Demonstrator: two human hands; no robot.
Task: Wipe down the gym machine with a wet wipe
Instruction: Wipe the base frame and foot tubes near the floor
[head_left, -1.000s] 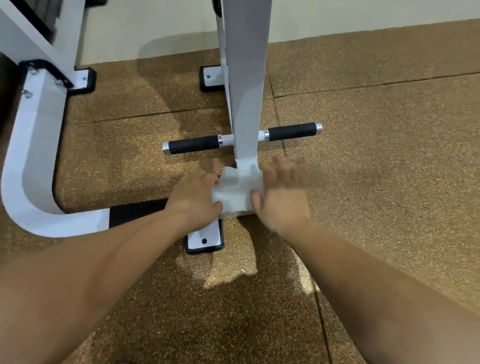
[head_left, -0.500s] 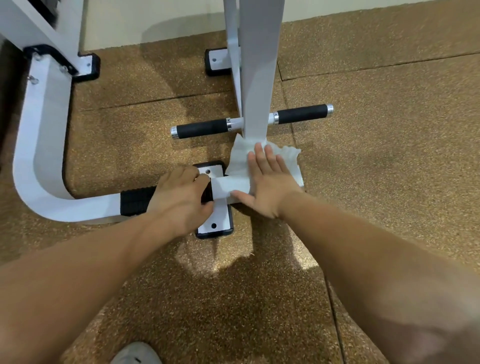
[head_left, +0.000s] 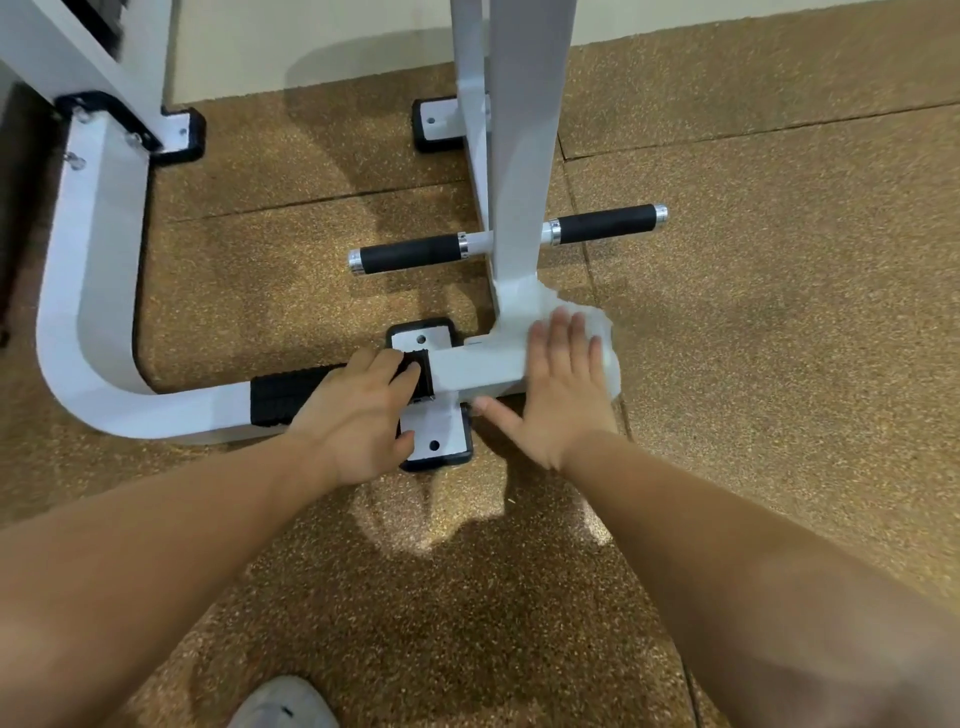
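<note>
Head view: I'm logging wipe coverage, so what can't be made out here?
All in the head view:
Wet wipe: mostly under the flat right hand; only its far edge shows.
Base bar: its right end is covered by wipe and hand.
Black sleeve: partly hidden by the gripping left hand.
Upright post: cut off by the top edge.

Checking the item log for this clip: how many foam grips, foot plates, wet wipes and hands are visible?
Foam grips: 2
Foot plates: 3
Wet wipe: 1
Hands: 2, left hand gripping the frame, right hand flat on the wipe
Total: 8
</note>
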